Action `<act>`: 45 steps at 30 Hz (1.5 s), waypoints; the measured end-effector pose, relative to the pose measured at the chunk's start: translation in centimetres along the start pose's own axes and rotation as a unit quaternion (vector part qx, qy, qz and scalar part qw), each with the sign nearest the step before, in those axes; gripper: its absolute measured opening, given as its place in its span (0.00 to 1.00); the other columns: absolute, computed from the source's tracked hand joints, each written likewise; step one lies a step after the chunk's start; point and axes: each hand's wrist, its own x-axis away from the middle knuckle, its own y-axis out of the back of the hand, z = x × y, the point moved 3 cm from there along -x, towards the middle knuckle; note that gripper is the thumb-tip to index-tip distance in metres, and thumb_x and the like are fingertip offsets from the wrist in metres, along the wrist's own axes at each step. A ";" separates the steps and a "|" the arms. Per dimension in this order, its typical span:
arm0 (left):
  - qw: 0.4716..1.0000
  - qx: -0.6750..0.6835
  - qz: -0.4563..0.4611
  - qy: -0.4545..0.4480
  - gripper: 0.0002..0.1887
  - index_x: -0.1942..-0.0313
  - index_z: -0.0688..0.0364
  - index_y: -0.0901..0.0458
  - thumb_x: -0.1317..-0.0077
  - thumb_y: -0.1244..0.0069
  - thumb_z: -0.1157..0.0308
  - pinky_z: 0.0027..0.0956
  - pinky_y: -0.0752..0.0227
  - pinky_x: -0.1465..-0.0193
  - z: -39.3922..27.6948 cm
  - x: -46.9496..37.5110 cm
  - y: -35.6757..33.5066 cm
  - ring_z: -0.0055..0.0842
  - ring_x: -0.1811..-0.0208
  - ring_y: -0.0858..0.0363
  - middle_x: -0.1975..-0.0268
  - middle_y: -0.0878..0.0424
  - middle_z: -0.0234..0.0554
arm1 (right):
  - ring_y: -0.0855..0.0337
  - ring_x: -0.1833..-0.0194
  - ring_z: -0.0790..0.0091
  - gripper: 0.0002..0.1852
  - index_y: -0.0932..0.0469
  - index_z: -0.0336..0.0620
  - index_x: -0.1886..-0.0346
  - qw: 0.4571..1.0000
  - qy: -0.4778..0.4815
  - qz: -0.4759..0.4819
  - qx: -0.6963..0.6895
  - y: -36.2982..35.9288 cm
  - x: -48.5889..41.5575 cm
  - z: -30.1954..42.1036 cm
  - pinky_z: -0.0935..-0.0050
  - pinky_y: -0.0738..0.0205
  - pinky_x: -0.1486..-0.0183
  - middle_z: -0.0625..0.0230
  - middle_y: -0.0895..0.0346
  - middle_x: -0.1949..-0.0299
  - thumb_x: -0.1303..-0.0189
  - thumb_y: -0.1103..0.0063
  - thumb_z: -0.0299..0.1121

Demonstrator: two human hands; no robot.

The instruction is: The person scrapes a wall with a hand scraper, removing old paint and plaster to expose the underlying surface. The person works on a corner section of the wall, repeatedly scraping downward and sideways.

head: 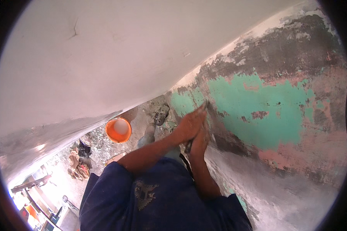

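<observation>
My left hand (190, 124) and my right hand (201, 138) are pressed together in front of a peeling wall (260, 115). A hand tool, apparently a scraper (206, 103), is between them; its thin grey edge points at the wall near a corner. Motion blurs the fingertips, and the fingers cover most of the tool. Turquoise paint, pink patches and bare grey render show on the wall around the hands.
A smooth pale wall (104, 57) fills the upper left. On the rough floor stands an orange bucket (110, 134) with whitish contents. A dark lump (162, 114) lies near the corner by my foot (150, 130). Crumpled cloth or bags (79, 164) lie farther left.
</observation>
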 end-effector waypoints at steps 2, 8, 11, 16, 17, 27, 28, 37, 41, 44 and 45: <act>0.977 0.179 -0.004 0.116 0.26 0.35 0.64 0.32 0.26 0.61 0.57 0.37 0.26 0.53 -3.3 -1.0 1.9 0.30 0.61 0.18 0.60 0.17 0.59 | 0.29 0.38 0.64 0.26 0.37 0.30 0.31 0.998 0.051 -0.020 -0.005 1.5 0.9 -0.6 0.72 0.36 0.37 0.53 0.31 0.36 0.29 0.58 0.33; 0.992 0.058 0.056 0.100 0.27 0.35 0.66 0.33 0.26 0.61 0.56 0.37 0.26 0.51 -1.0 -1.4 2.4 0.33 0.58 0.19 0.57 0.19 0.60 | 0.27 0.42 0.65 0.26 0.37 0.30 0.31 1.000 0.007 0.001 0.027 -0.3 -0.8 -0.2 0.71 0.33 0.41 0.53 0.30 0.40 0.29 0.59 0.34; 0.992 0.102 -0.024 0.065 0.26 0.39 0.70 0.30 0.26 0.61 0.55 0.36 0.27 0.53 -2.8 -1.1 2.0 0.31 0.62 0.20 0.64 0.17 0.58 | 0.21 0.53 0.69 0.26 0.37 0.31 0.32 0.992 0.088 -0.012 0.094 0.6 0.4 0.8 0.73 0.26 0.53 0.56 0.25 0.49 0.29 0.59 0.36; 0.875 0.351 0.049 0.329 0.25 0.44 0.70 0.27 0.26 0.62 0.55 0.38 0.31 0.42 -2.1 -3.7 5.1 0.35 0.45 0.20 0.44 0.25 0.71 | 0.29 0.37 0.63 0.26 0.36 0.30 0.32 0.998 -0.036 0.044 0.033 -0.6 -3.8 -0.9 0.71 0.36 0.37 0.49 0.33 0.34 0.30 0.58 0.33; 0.915 0.284 0.075 0.278 0.25 0.43 0.69 0.27 0.26 0.62 0.55 0.38 0.31 0.41 -1.6 -3.8 4.6 0.36 0.45 0.20 0.45 0.23 0.69 | 0.29 0.37 0.63 0.26 0.36 0.30 0.32 0.999 0.004 0.025 0.034 -0.6 -3.8 -1.0 0.72 0.35 0.37 0.49 0.32 0.34 0.30 0.58 0.33; 0.887 0.336 0.140 0.283 0.23 0.40 0.65 0.28 0.24 0.63 0.56 0.38 0.41 0.31 -3.2 -2.2 5.2 0.44 0.36 0.28 0.37 0.28 0.61 | 0.28 0.41 0.65 0.27 0.38 0.30 0.31 0.998 0.033 -0.033 0.043 -0.1 -1.3 -1.9 0.74 0.34 0.41 0.52 0.31 0.36 0.30 0.57 0.33; 0.860 0.367 0.146 0.322 0.24 0.39 0.65 0.28 0.24 0.63 0.56 0.38 0.41 0.31 -4.0 -2.3 5.4 0.44 0.35 0.29 0.35 0.29 0.61 | 0.29 0.38 0.63 0.27 0.38 0.29 0.31 0.999 0.022 -0.033 0.037 0.4 -1.0 -1.7 0.72 0.36 0.38 0.51 0.31 0.36 0.31 0.57 0.33; 0.849 0.393 0.105 0.336 0.27 0.38 0.69 0.31 0.25 0.66 0.56 0.36 0.38 0.35 -3.5 -1.8 3.7 0.43 0.40 0.26 0.42 0.25 0.65 | 0.29 0.37 0.64 0.25 0.34 0.27 0.34 0.998 0.007 -0.015 0.056 1.0 -1.4 -1.0 0.73 0.37 0.36 0.52 0.29 0.37 0.32 0.56 0.31; 0.916 0.296 0.004 0.269 0.29 0.44 0.71 0.26 0.27 0.63 0.51 0.41 0.34 0.40 -1.3 -0.2 0.3 0.44 0.48 0.23 0.49 0.22 0.66 | 0.29 0.38 0.64 0.25 0.33 0.26 0.35 0.997 0.068 -0.007 -0.022 0.8 -1.4 -1.4 0.72 0.37 0.35 0.51 0.29 0.37 0.31 0.55 0.31; 0.901 0.323 0.036 0.289 0.27 0.46 0.69 0.25 0.28 0.62 0.51 0.42 0.37 0.36 -1.9 -2.3 3.3 0.48 0.42 0.26 0.47 0.23 0.68 | 0.28 0.38 0.63 0.25 0.33 0.27 0.35 0.998 0.056 0.010 0.010 1.4 -3.6 -3.1 0.71 0.37 0.35 0.52 0.29 0.36 0.31 0.54 0.33; 0.858 0.379 0.051 0.342 0.27 0.46 0.68 0.25 0.28 0.62 0.52 0.42 0.38 0.35 -2.4 -3.0 4.9 0.48 0.40 0.27 0.46 0.23 0.68 | 0.28 0.38 0.63 0.25 0.34 0.27 0.34 0.998 0.062 0.016 0.028 0.4 -4.8 -3.5 0.71 0.37 0.35 0.52 0.30 0.36 0.30 0.54 0.33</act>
